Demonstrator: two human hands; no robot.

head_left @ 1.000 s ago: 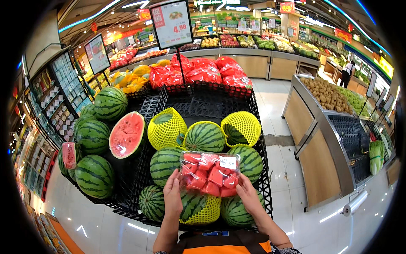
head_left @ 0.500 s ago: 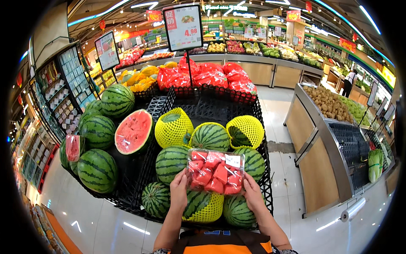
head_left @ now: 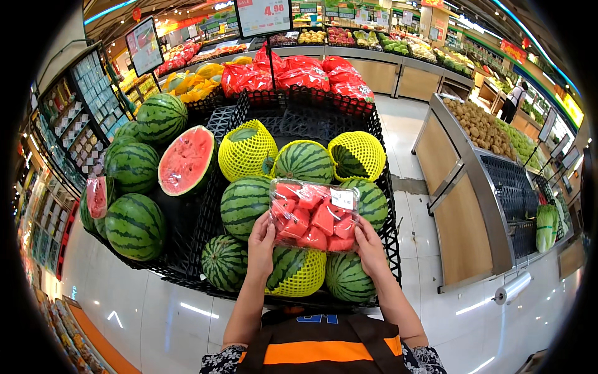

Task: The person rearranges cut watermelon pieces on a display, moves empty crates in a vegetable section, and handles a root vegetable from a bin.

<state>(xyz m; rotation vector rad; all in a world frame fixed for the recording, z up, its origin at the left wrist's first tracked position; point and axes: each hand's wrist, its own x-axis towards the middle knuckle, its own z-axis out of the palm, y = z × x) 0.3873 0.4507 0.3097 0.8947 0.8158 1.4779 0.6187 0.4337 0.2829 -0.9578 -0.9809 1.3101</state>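
Observation:
Between my two hands is a clear plastic tray of cut watermelon chunks [head_left: 313,217], with a white label at its upper right. My left hand [head_left: 262,240] grips its left end, and my right hand [head_left: 370,248] grips the right end. The tray is above a black crate display of whole watermelons [head_left: 245,206]. Several of those melons wear yellow foam nets [head_left: 247,156]. To the left, a halved watermelon [head_left: 187,160] shows its red flesh, near a wrapped watermelon wedge [head_left: 98,197] and several whole ones.
Red bags [head_left: 303,73] and yellow-wrapped melons [head_left: 193,84] lie at the display's far end, behind a sign on a pole [head_left: 272,62]. Rightward is a wooden stand [head_left: 464,206] with potatoes [head_left: 479,128], a cabbage [head_left: 547,228] and a plastic roll [head_left: 512,288]. A person [head_left: 514,103] stands farther off.
The view has tilted down, so the display sits higher in the picture and more of my apron shows. Both hands keep hold of the watermelon tray.

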